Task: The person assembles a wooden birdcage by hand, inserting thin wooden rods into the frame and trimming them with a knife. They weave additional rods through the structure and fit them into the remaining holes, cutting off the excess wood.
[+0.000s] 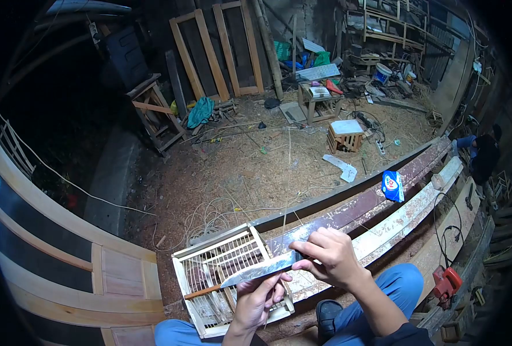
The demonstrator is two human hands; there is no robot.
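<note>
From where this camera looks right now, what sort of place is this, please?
Probably a small woodworking shop: wooden frames lean at the back, a panelled, door-like piece is at the left, and what look like wood shavings litter the ground.

Blue packet (392,187) and teal cloth (200,112)

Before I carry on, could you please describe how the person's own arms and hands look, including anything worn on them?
The left hand and right hand are ungloved, with no watch, bracelet or ring that I can make out. The right forearm is uncovered up to a dark, plain-looking sleeve at the bottom edge. The frame cuts off the left arm.
</note>
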